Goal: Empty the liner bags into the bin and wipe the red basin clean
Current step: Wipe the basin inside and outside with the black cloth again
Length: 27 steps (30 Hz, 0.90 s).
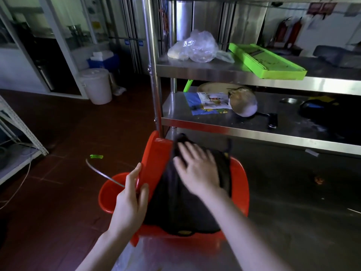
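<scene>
A red basin (240,184) sits tilted at the corner of the steel table, its left rim raised. A black liner bag (175,208) fills its inside. My left hand (130,204) grips the basin's left rim, thumb inside. On top of the black bag lies my right hand (195,169), fingers spread and motion-blurred. A red bucket (109,192) with a wire handle stands on the floor just left of the basin. A clear plastic sheet (132,255) hangs below the basin's near edge.
The steel shelf rack (254,133) rises behind the basin, its post touching the rim. On it lie a clear plastic bag (197,47), a green slicer (265,61), papers and a pan. A white lidded bucket (97,85) stands far left on the brown floor.
</scene>
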### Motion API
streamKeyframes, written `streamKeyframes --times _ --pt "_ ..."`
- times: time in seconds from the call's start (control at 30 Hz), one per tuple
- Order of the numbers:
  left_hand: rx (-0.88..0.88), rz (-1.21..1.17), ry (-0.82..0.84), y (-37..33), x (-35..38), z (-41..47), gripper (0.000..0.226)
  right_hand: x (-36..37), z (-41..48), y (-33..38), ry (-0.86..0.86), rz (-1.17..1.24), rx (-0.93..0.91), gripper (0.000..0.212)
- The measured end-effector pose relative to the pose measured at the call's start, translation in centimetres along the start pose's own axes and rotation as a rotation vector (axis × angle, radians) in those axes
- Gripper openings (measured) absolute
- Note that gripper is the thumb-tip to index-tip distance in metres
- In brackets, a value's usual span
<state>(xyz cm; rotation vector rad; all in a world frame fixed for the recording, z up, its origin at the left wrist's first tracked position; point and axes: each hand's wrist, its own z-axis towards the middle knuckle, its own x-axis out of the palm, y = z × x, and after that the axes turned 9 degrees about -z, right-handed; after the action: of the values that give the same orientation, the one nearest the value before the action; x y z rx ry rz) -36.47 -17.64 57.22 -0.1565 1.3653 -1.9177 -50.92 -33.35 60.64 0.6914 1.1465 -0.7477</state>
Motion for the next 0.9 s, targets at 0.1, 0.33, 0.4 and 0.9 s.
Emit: streamKeyframes --times 0.1,0.33,0.4,0.9 --pt "0.001 0.004 0.006 -0.1 -0.4 -1.4 0.052 -0.7 1.8 -5.8 0.280 0.036 0.235 0.058" --pt "-0.218 0.087 -0.148 -2.3 -3.9 4.5 0.014 -0.7 -1.7 -2.5 0.106 0.007 -0.115 0.060" --pt "-0.221 0.186 -0.141 -3.0 -5.2 8.1 0.028 -0.8 -3.8 -0.7 0.066 -0.024 -0.315 0.062" --pt "-0.200 0.348 0.034 -2.1 -6.9 7.2 0.032 -0.8 0.8 2.0 0.463 0.105 0.194 0.066"
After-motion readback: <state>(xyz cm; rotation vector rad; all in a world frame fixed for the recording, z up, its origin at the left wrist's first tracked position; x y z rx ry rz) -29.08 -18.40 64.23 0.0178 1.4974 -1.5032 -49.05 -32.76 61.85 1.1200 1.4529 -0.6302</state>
